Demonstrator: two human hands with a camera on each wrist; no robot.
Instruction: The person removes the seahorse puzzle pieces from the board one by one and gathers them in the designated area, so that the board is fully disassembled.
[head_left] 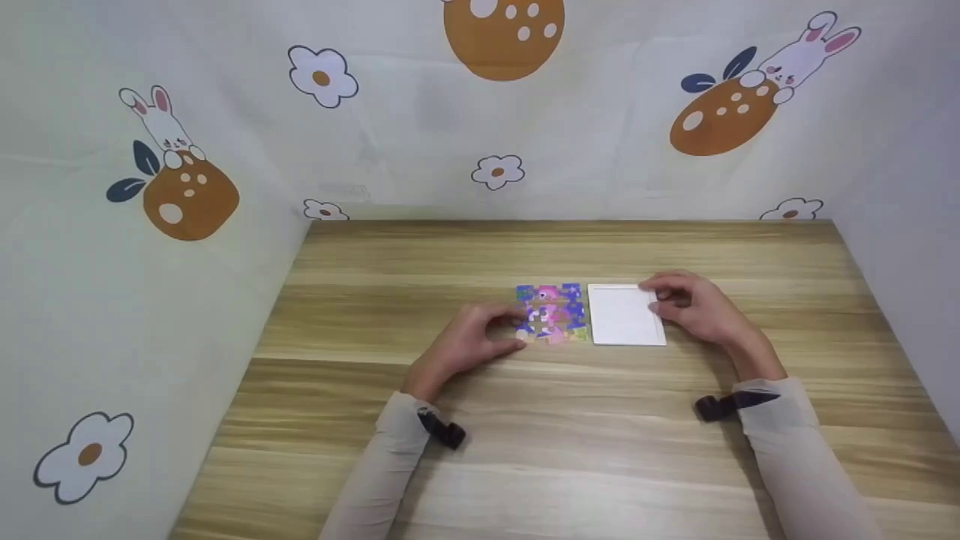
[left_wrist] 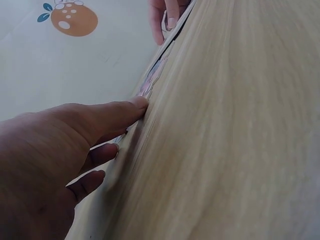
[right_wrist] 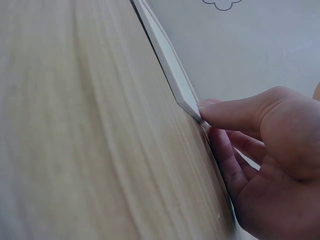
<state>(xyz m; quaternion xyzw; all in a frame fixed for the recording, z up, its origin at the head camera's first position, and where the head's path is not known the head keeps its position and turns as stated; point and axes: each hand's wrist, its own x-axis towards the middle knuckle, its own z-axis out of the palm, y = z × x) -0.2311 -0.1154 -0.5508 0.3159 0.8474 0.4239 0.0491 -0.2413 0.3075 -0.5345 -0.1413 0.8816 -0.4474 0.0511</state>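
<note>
A small jigsaw puzzle (head_left: pixel 555 313), printed in pink, purple and blue, lies on the table with gaps between several of its pieces. My left hand (head_left: pixel 472 337) is at its left side, thumb and fingers spread around that edge with the fingertips right at the pieces. Just right of the puzzle lies a square white puzzle tray (head_left: pixel 624 315) with a thin raised rim. My right hand (head_left: pixel 697 307) pinches the tray's right edge near the far corner. In the right wrist view the thumb rests on the tray's rim and the other fingers curl below it.
The wood-grain table (head_left: pixel 525 435) runs back to a pale curtain (head_left: pixel 405 135) printed with rabbits, oranges and flowers, which also borders the sides. Each sleeve cuff carries a black wrist camera, the left one (head_left: pixel 442 429) and the right one (head_left: pixel 720 407).
</note>
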